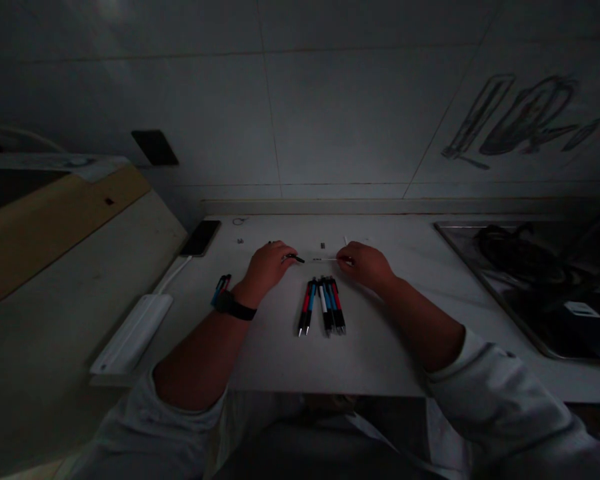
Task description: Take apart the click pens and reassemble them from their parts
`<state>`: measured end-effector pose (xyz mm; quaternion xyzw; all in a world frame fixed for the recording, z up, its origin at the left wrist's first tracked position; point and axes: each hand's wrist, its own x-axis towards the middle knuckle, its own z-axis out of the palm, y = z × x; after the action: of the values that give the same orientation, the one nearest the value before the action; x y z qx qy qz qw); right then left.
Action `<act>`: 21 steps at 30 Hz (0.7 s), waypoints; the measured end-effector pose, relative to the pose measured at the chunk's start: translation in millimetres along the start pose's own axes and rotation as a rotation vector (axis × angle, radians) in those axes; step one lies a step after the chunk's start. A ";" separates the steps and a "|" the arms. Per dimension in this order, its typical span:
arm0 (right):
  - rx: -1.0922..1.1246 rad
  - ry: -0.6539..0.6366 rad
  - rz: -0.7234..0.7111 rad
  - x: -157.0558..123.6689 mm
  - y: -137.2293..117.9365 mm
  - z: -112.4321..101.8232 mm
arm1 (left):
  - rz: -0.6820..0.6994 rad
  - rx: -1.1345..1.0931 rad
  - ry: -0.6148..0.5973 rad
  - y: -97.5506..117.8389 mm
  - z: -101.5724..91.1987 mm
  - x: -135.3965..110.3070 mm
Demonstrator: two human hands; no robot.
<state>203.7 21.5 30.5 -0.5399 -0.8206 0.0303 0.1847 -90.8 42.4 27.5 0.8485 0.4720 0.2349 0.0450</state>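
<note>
My left hand (270, 265) rests knuckles-up on the white table (280, 360), fingers closed round a dark pen part (296, 257) whose tip pokes out to the right. A black watch (234, 306) sits on that wrist. My right hand (366, 264) lies opposite, fingers pinched on a thin white refill (334, 258) that points left toward the dark part. Between and just nearer than the hands lies a row of several pens (323, 306) with red, blue, white and black barrels. Two more pens (221, 289) lie left of my left wrist.
A dark phone (201, 237) lies at the back left, a white power strip (133, 333) with its cable at the left edge. Small pen pieces (323, 245) lie behind the hands. A metal tray (535, 280) with dark things fills the right. The wall stands just behind.
</note>
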 end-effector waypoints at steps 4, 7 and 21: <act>-0.082 -0.059 -0.022 -2.0 -4.7 -6.0 | 0.040 0.085 -0.076 3.3 -1.6 -1.7; -0.098 -0.056 -0.028 -1.9 -6.5 -7.9 | 0.063 0.090 -0.087 3.9 -1.3 -2.4; -0.108 -0.003 -0.102 1.3 -3.8 -5.8 | 0.094 0.013 -0.049 18.6 -4.8 -3.0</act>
<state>201.9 20.2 37.3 -0.5067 -0.8477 -0.0226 0.1553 -79.8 28.9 36.3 0.8756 0.4318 0.2129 0.0397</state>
